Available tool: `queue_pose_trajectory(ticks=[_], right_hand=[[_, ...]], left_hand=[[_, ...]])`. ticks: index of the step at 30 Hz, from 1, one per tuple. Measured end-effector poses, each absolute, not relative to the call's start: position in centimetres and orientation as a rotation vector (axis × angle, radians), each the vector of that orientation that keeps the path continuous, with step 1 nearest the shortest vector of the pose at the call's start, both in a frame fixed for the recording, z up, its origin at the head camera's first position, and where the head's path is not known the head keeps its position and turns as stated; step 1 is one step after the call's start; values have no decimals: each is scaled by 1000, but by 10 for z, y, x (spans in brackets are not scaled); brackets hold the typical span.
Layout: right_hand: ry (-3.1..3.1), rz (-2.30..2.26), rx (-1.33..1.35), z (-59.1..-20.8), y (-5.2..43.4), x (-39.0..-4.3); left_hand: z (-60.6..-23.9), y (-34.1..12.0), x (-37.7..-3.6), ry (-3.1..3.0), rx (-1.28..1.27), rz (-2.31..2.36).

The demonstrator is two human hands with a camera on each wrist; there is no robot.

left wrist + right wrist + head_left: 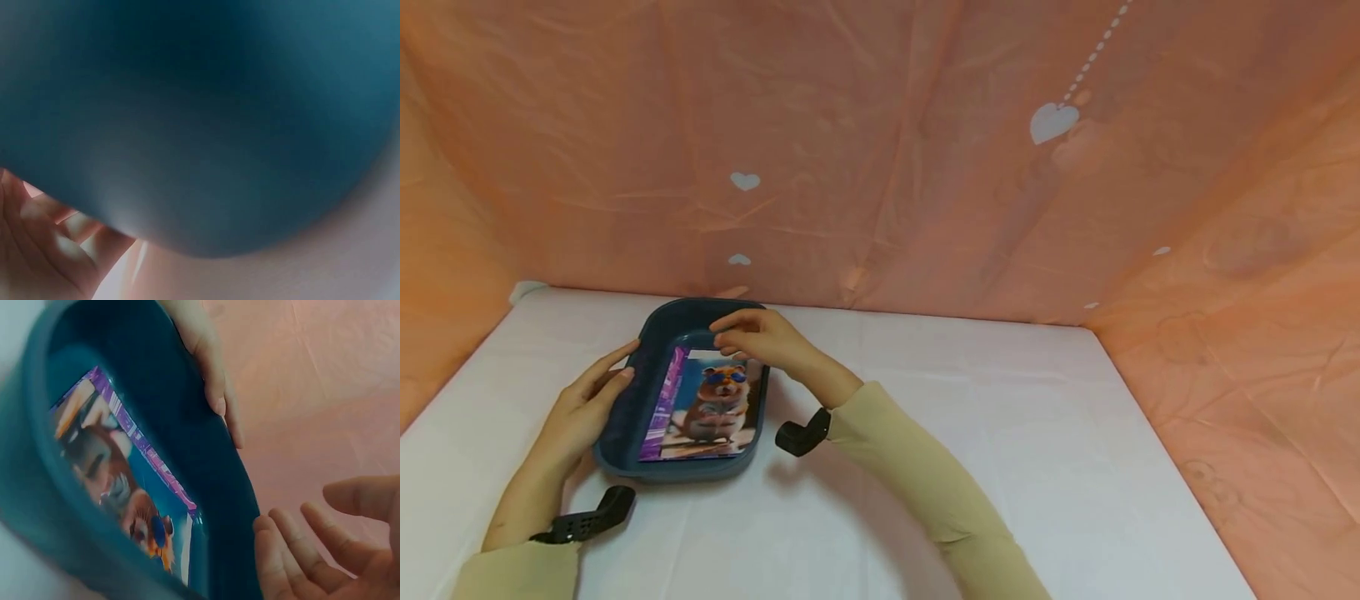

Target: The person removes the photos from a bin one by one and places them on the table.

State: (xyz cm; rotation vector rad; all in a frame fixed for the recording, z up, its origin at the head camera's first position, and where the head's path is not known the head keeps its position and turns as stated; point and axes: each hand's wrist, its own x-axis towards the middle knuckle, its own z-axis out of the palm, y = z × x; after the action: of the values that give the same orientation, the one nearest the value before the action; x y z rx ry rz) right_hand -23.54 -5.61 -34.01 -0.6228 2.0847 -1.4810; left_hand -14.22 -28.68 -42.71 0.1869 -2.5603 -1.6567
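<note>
A white tabletop (1000, 433) is carrying a blue tray (625, 417) at lower left, its long axis running toward the pink backdrop (880, 150). The left hand (583, 404) is resting straight-fingered on its left rim; the right hand (760, 335) is hovering relaxed over the far end, seemingly not touching the hamster card (703, 406) inside.

Head view looks forward and down from above the person, taking in the white table (1000, 433), the pink backdrop (925, 150), both arms and the blue tray (625, 417). Left wrist view sits pressed almost against the tray's outer wall (206, 125), blurred, with part of the left hand (37, 250) at its lower edge. Right wrist view looks along the right hand (325, 550) across the tray's inside toward the backdrop, very close. All three views share the tray.
</note>
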Motion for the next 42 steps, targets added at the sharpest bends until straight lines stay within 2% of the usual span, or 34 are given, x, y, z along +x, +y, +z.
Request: queue_pose_trajectory(ticks=[12, 28, 42], right_hand=[[2123, -1402, -467, -358, -77, -250], [2224, -1222, -435, -373, -83, -259], [2218, -1083, -460, -370, -84, -260]], left_hand=[[-426, -275, -143, -2551, 193, -1644], [-427, -270, -143, -2528, 210, -1692], [-425, -268, -144, -2525, 229, -1696]])
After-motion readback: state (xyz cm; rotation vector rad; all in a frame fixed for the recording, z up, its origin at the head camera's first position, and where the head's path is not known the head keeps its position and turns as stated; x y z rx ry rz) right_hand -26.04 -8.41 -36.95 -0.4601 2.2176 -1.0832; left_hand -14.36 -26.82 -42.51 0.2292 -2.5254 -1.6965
